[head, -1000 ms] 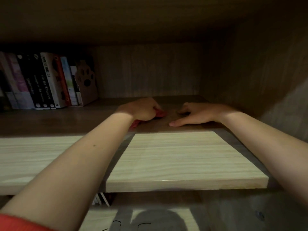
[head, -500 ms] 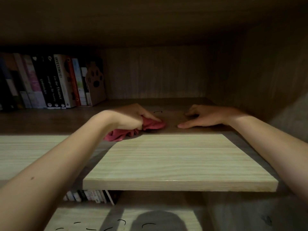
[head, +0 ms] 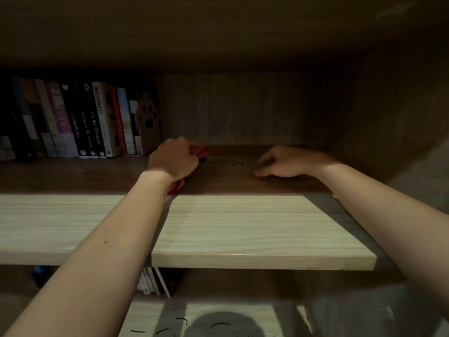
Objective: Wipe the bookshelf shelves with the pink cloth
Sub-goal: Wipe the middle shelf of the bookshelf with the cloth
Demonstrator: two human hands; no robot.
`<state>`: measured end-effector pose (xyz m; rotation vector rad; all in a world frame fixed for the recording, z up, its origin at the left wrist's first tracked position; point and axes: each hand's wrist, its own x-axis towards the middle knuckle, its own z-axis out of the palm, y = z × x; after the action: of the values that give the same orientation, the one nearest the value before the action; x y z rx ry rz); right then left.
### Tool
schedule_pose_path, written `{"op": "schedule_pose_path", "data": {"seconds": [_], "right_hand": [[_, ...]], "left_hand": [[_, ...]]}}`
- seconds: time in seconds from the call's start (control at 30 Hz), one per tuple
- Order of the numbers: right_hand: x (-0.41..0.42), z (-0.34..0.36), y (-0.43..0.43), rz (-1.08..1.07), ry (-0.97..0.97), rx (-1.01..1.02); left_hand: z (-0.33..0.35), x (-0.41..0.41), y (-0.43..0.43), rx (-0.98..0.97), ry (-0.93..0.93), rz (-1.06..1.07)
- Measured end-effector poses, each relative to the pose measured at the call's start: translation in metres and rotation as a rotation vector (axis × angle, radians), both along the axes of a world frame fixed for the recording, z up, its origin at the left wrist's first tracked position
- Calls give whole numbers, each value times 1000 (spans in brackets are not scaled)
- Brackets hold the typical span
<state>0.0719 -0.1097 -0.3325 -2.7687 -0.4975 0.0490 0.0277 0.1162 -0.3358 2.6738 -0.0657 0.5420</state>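
Observation:
I look into a wooden bookshelf. The light wood shelf (head: 243, 229) runs across the middle, its back half in shadow. My left hand (head: 172, 159) grips the pink cloth (head: 200, 152) deep on the shelf, close to the back wall; cloth shows past the fingers and under the wrist. My right hand (head: 284, 162) rests on the shelf to the right, fingers loosely curled, fingertips touching the wood, holding nothing. A small dark curved mark (head: 237, 164) lies on the shelf between the hands.
A row of upright books (head: 80, 122) fills the left of the shelf, ended by a paw-print bookend (head: 148, 122) just left of my left hand. The side wall (head: 393, 105) closes the right. More books (head: 154, 282) stand on the shelf below.
My left hand has pushed the cloth from the middle of the shelf back toward the rear wall and leftward, near the bookend. My right hand stayed put, its fingers more curled.

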Motion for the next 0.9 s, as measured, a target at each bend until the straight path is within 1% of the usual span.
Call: {"op": "schedule_pose_path", "data": {"seconds": [0.13,0.27,0.3,0.37,0.4,0.43,0.47,0.5,0.53,0.57,0.6,0.63,0.67,0.73,0.8,0.87,0.9], "right_hand": [[10,-6,20,27,-72,-5],[14,-5,11,55,-104,-28],[14,-3,9,59,-120,-4],[14,-1,4,46,-133,67],[15,-1,1,35,-135,97],[18,-3,-1,18,-137,132],[21,-4,-2,-6,-134,180],[23,-4,-3,-28,-122,245],[22,-4,-2,-40,-106,315],[20,-1,1,-35,-109,368],[15,2,5,-18,-136,377],[8,5,10,12,-158,358],[2,7,16,46,-140,339],[-14,10,25,118,-21,245],[-20,11,26,195,57,117],[-20,17,18,231,65,68],[-19,21,12,212,52,51]], "left_hand": [[-2,-3,0,-45,77,-12],[-3,2,-23,-166,178,-113],[-1,2,-32,-202,201,-149],[0,2,-46,-355,264,-246],[0,4,-49,-434,256,-282],[-1,4,-49,-496,209,-298],[-3,5,-43,-517,128,-299],[-5,5,-35,-469,52,-265],[-7,7,-25,-375,25,-227],[-9,5,-19,-258,62,-214],[-11,4,-16,-160,131,-228],[-12,2,-17,-115,191,-257],[-13,3,-19,-106,227,-289],[-12,3,-23,-140,220,-302],[-11,7,-17,-129,147,-223],[-12,12,-7,-24,73,-96],[-13,13,-4,24,64,-60]]}}
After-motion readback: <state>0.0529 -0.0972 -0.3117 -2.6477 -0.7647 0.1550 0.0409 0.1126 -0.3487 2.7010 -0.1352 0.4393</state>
